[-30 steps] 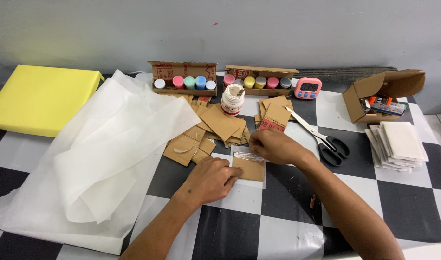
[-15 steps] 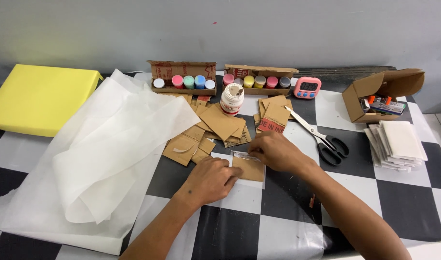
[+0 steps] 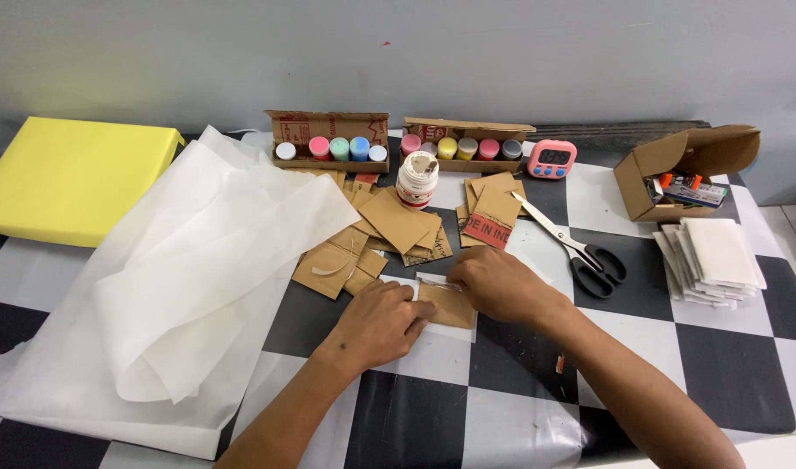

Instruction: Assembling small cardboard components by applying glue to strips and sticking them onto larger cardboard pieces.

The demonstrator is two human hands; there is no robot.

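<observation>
My right hand [image 3: 495, 285] has dropped from twelve o'clock onto the cardboard piece [image 3: 447, 305], pinching its top edge; my left hand [image 3: 382, 323] presses flat at nine o'clock, grasping nothing.

paint pots [image 3: 330, 148] 10 | scissors [image 3: 580, 250] 1 | glue bottle [image 3: 416, 180] 1 | timer [image 3: 552, 160] 1 | hands [image 3: 379, 323] 2

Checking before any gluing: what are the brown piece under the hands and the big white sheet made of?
Brown piece: seemingly corrugated cardboard, matte brown, like the cut pieces stacked behind it. White sheet: probably thin tissue or wax-type paper, translucent, softly creased.
</observation>
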